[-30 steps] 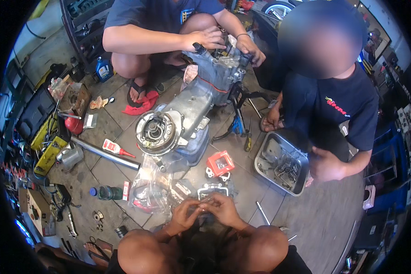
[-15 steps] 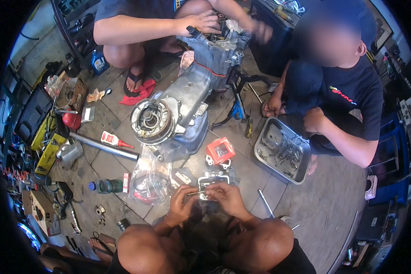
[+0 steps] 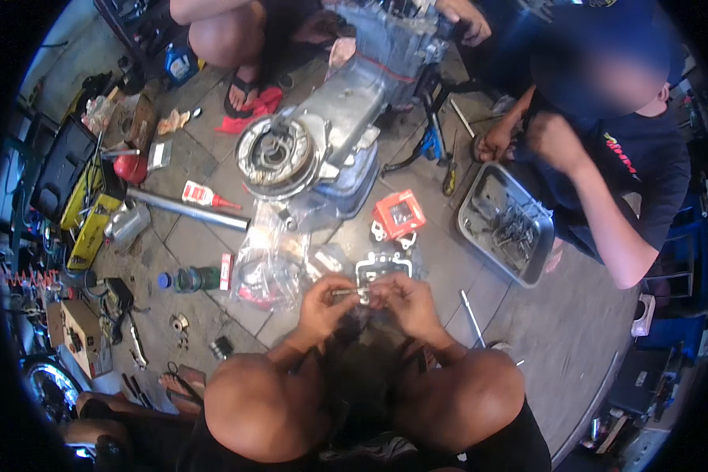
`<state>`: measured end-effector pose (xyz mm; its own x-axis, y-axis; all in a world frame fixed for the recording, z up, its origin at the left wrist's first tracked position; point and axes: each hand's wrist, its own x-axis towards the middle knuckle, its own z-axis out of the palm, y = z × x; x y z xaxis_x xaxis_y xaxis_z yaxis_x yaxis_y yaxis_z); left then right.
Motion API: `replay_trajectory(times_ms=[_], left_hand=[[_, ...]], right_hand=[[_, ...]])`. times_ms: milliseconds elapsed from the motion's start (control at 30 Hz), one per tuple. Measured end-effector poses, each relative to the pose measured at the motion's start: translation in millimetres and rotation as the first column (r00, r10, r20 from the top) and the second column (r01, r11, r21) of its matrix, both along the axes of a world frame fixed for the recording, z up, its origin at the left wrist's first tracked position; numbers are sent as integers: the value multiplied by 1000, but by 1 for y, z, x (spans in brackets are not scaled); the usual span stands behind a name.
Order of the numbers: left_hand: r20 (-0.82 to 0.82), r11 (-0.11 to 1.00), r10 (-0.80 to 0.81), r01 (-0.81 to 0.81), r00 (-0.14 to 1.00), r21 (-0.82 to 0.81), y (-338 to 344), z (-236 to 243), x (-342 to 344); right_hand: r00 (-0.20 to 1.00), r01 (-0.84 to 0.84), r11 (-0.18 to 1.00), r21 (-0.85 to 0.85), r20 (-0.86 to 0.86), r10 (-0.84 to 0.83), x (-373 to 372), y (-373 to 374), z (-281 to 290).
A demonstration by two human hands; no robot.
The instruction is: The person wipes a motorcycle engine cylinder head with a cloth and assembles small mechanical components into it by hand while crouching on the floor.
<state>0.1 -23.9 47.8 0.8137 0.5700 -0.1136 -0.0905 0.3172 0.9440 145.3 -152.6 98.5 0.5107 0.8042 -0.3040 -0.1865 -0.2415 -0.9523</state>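
Observation:
My left hand [image 3: 326,308] and my right hand [image 3: 401,307] meet between my knees, both pinched on a small, thin metal part [image 3: 362,294], blurred and partly hidden by my fingers. Just beyond them lies a metal-rimmed gasket [image 3: 381,262], with a red boxed item [image 3: 397,214] on thin gasket pieces farther forward. A clear plastic bag of parts [image 3: 263,271] lies left of my hands. Farther away, a large grey engine casing [image 3: 338,110] with an exposed round brake hub [image 3: 275,157] rests on a grey support.
One person [image 3: 621,181] squats right behind a metal tray of bolts [image 3: 536,271]; another [image 3: 224,35] is beyond the engine. Left are a steel tube [image 3: 189,211], glue bottle [image 3: 200,194], green bottle [image 3: 197,279] and yellow toolbox [image 3: 94,232]. A metal rod [image 3: 472,318] lies right.
The whole view has shifted, putting the engine and people higher in the picture. The right-hand person's hand has risen from near the tray toward their head. My hands remain together on the small part.

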Motion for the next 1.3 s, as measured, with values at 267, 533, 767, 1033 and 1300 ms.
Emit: replay_trajectory(times_ms=[267, 533, 767, 1033, 1300], left_hand=[[68, 999, 31, -30, 997, -17, 10, -13, 0], [85, 997, -15, 21, 996, -73, 15, -22, -10], [-179, 994, -108, 109, 978, -6, 6, 1, 0], [11, 903, 427, -425, 904, -61, 25, 12, 6], [-252, 989, 147, -140, 956, 42, 18, -2, -10]], right_hand=[[945, 99, 989, 112, -322, -58, 3, -4, -10], [953, 138, 978, 159, -290, -88, -7, 4, -10], [987, -78, 995, 70, 143, 67, -1, 4, 4], [720, 140, 990, -30, 690, -81, 28, -39, -36], [571, 586, 733, -346, 818, -70, 101, -119, -132]])
